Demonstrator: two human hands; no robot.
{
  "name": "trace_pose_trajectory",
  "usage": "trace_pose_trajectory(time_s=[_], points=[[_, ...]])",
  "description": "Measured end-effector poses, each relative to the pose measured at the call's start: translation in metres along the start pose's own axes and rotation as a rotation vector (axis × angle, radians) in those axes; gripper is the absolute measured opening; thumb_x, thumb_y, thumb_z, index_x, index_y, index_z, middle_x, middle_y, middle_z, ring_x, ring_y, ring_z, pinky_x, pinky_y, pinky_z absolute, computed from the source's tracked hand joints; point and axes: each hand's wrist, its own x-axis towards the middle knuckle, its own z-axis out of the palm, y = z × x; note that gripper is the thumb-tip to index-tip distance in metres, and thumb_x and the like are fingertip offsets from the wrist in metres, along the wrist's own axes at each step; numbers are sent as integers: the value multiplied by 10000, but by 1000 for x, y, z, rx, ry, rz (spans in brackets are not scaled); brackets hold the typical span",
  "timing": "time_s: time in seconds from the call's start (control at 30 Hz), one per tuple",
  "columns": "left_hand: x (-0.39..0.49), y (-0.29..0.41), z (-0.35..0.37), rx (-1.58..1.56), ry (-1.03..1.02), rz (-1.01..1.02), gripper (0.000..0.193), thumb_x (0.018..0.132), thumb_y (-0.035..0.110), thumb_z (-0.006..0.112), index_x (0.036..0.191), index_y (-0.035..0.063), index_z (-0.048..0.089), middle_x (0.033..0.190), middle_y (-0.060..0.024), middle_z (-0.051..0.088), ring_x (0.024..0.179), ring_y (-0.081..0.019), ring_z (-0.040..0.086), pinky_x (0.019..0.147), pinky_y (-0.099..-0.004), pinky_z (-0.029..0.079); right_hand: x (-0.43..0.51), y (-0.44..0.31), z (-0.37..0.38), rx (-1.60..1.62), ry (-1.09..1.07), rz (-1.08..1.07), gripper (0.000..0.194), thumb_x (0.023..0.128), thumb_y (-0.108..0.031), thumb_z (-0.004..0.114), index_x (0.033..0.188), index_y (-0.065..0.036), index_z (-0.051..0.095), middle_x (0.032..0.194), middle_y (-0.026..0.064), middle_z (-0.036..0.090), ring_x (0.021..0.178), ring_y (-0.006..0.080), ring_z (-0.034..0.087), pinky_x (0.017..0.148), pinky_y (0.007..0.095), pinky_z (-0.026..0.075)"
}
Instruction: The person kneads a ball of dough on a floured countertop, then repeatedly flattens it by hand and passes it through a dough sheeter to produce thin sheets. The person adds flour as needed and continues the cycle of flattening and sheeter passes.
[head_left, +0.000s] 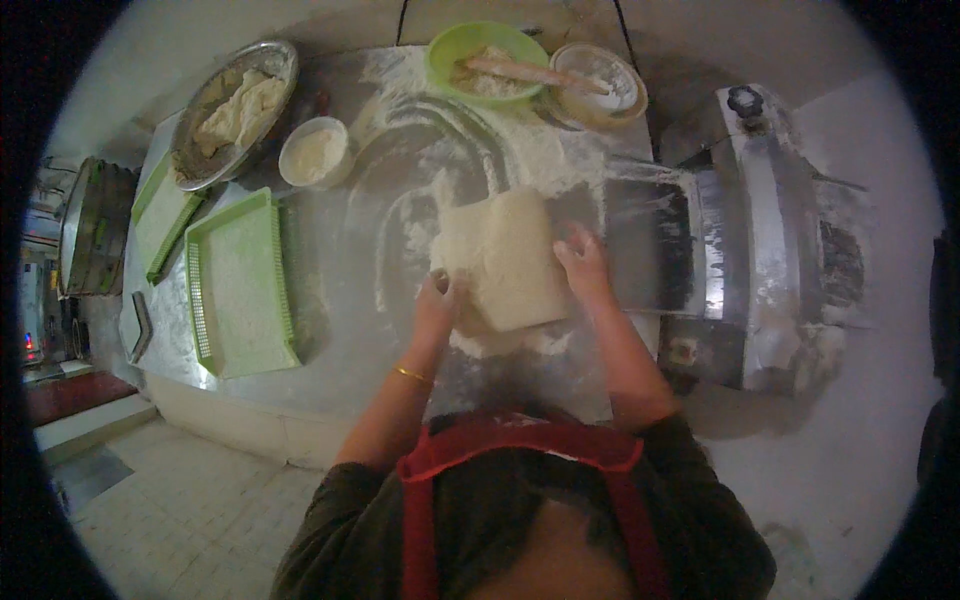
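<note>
A thick folded slab of pale dough (506, 262) lies before me on the floured metal worktop (322, 247). My left hand (437, 300) is at the dough's lower left edge, its fingertips blurred against it. Whether those fingers grip the dough or only touch it, I cannot tell. Beside the right edge is my right hand (585, 262), with loosely bent fingers and nothing visible between them. Loose flour (517, 343) shows along the dough's near side and beyond its far side.
To the right stands a dough roller machine (772, 247) with a metal feed plate (649, 240). Green plastic trays (244, 292) and a metal basin of dough (244, 112) are at left. A white bowl (316, 152), a green bowl (487, 41) and a rolling pin (525, 71) sit farther back.
</note>
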Motion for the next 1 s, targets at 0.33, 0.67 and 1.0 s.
trace_pose_trajectory(time_s=[0.33, 0.67, 1.0], points=[[34, 142, -5, 156, -290, 474, 350, 693, 233, 698, 941, -11, 668, 794, -205, 653, 689, -301, 635, 660, -367, 508, -4, 9, 30, 1256, -410, 310, 390, 936, -312, 491, 1259, -95, 513, 1223, 104, 575, 1133, 242, 541, 972, 404, 433], [-4, 93, 4, 807, -334, 840, 222, 733, 161, 599, 944, 93, 617, 821, -131, 611, 823, -335, 610, 719, -445, 503, -26, 9, 72, 386, -553, 285, 325, 900, -200, 565, 1189, -52, 558, 1044, 80, 643, 943, 205, 614, 808, 361, 499], [27, 83, 18, 525, 76, 708, 464, 831, 287, 605, 1231, 58, 552, 1206, -135, 576, 1087, -329, 538, 958, -469, 398, 10, -46, 7, -500, -13, -682, 353, 832, -225, 621, 1153, -78, 610, 1140, 125, 633, 1056, 311, 583, 933, 430, 439]])
